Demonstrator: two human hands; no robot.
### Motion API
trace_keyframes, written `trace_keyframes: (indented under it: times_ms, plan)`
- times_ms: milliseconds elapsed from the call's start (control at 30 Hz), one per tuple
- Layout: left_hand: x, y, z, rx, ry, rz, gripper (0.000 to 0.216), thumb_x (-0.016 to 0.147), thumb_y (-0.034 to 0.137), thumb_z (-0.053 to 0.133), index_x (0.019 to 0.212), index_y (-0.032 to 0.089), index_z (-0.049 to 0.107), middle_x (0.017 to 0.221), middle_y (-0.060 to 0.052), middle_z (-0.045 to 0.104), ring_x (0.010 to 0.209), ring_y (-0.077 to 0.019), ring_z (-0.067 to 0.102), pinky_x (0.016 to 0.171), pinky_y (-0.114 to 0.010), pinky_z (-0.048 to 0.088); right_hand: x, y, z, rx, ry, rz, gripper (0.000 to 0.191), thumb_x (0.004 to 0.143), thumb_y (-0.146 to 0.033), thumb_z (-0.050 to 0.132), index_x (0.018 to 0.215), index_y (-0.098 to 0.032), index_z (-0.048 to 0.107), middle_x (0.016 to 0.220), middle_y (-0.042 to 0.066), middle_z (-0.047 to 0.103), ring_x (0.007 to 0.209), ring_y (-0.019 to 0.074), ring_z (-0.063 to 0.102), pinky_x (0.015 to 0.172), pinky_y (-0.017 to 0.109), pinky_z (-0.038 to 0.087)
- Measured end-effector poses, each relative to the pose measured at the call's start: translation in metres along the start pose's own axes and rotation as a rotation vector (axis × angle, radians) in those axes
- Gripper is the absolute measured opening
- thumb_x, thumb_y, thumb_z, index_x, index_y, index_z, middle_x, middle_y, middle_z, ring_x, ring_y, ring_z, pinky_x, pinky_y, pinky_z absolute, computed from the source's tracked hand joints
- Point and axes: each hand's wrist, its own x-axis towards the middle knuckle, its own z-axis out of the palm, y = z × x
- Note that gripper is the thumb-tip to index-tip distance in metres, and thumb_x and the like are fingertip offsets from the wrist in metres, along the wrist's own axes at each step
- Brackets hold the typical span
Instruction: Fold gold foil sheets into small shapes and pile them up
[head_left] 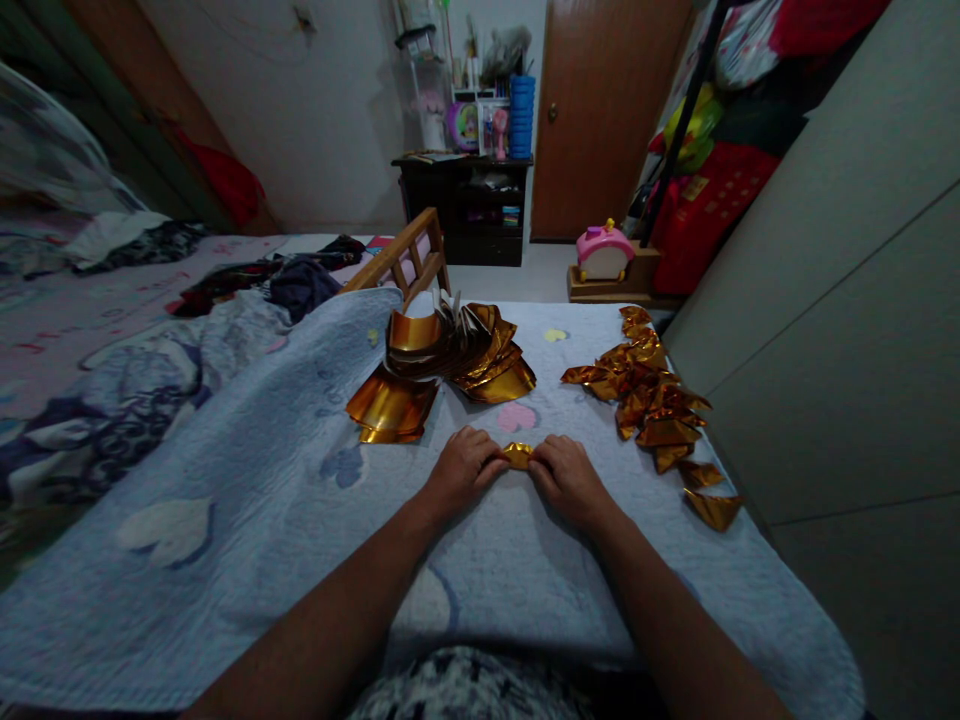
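Note:
A small folded piece of gold foil paper (517, 455) lies on the pale blue quilt (300, 520) between my two hands. My left hand (463, 468) presses its left end with curled fingers. My right hand (568, 477) pinches its right end the same way. Most of the piece is covered by my fingers. Beyond my hands sits a curled stack of flat gold sheets (442, 365). To the right lies a heap of folded gold pieces (649, 395).
A wooden bed rail (409, 255) rises behind the stack. Clothes and bedding cover the left side. A grey cabinet wall (840, 330) runs close along the right edge of the quilt. A dark shelf (469, 205) and a brown door stand at the back.

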Motion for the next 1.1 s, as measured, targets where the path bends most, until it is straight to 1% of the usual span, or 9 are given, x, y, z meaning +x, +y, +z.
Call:
trace_keyframes:
  times_ms: [133,333,500,667,800,900,1000,1033,1100]
  plan:
    - [0.001,0.004,0.0,0.074,-0.013,-0.07,0.018,0.095,0.032,0.062,0.086,0.018,0.068,0.086,-0.006,0.066,0.087,-0.0224,0.054,0.081,-0.036,0.037,0.001,-0.005,-0.002,-0.071,-0.01,0.062,0.015,0.097,-0.022,0.055,0.089,-0.016,0.067,0.093,0.007,0.065,0.09,0.0205,0.055,0.08,0.032,0.032]
    - [0.0,0.009,-0.001,0.146,0.059,-0.185,0.021,0.094,0.036,0.063,0.082,0.019,0.065,0.088,-0.005,0.065,0.091,-0.0233,0.054,0.082,-0.037,0.036,0.003,-0.014,-0.004,-0.181,-0.024,0.141,0.015,0.096,-0.023,0.056,0.088,-0.017,0.067,0.094,0.007,0.067,0.092,0.0219,0.056,0.079,0.033,0.029]
    - [0.002,0.01,0.0,0.149,0.077,-0.23,0.018,0.092,0.037,0.066,0.089,0.02,0.066,0.097,-0.006,0.064,0.098,-0.0251,0.053,0.086,-0.038,0.037,0.004,-0.016,-0.002,-0.186,0.001,0.18,0.011,0.094,-0.022,0.057,0.087,-0.017,0.064,0.092,0.007,0.067,0.09,0.0218,0.056,0.078,0.033,0.028]
    - [0.004,0.011,0.0,0.075,0.035,-0.228,0.018,0.089,0.037,0.069,0.093,0.02,0.067,0.098,-0.005,0.064,0.102,-0.0256,0.052,0.087,-0.038,0.036,0.004,-0.015,-0.002,-0.138,0.032,0.188,0.006,0.092,-0.019,0.057,0.088,-0.018,0.06,0.09,0.006,0.067,0.089,0.0216,0.055,0.078,0.032,0.028]
    - [0.006,0.012,-0.003,0.003,0.025,-0.251,0.017,0.085,0.036,0.072,0.088,0.02,0.066,0.096,-0.004,0.064,0.101,-0.0257,0.053,0.088,-0.039,0.036,0.002,-0.012,0.001,-0.092,0.067,0.163,0.004,0.091,-0.018,0.056,0.092,-0.018,0.06,0.091,0.007,0.067,0.088,0.0227,0.055,0.078,0.033,0.029]
    - [0.007,0.012,-0.005,-0.073,0.03,-0.229,0.016,0.083,0.033,0.073,0.084,0.02,0.064,0.093,-0.004,0.065,0.098,-0.0249,0.054,0.087,-0.038,0.037,0.0,-0.009,0.004,-0.022,0.12,0.136,0.013,0.091,-0.017,0.055,0.103,-0.017,0.06,0.093,0.008,0.065,0.088,0.0233,0.055,0.08,0.034,0.033]
    - [0.006,0.013,-0.005,-0.175,0.05,-0.185,0.014,0.083,0.029,0.07,0.08,0.019,0.061,0.086,-0.002,0.064,0.09,-0.0221,0.056,0.083,-0.035,0.039,0.0,-0.005,0.004,0.06,0.175,0.088,0.023,0.089,-0.018,0.056,0.111,-0.016,0.06,0.102,0.01,0.062,0.094,0.024,0.054,0.085,0.036,0.037]
    - [0.006,0.013,-0.005,-0.21,0.057,-0.174,0.014,0.083,0.028,0.069,0.079,0.019,0.06,0.083,-0.002,0.064,0.087,-0.0211,0.056,0.081,-0.034,0.04,0.0,-0.004,0.004,0.085,0.182,0.07,0.022,0.089,-0.019,0.057,0.11,-0.017,0.061,0.104,0.011,0.061,0.096,0.0243,0.053,0.087,0.036,0.038]
    - [0.005,0.014,-0.005,-0.277,0.077,-0.164,0.012,0.084,0.026,0.067,0.078,0.019,0.059,0.08,-0.001,0.063,0.083,-0.0198,0.056,0.078,-0.032,0.041,0.001,-0.003,0.001,0.139,0.17,0.035,0.015,0.089,-0.02,0.056,0.102,-0.018,0.064,0.101,0.01,0.06,0.097,0.0242,0.053,0.087,0.036,0.039]
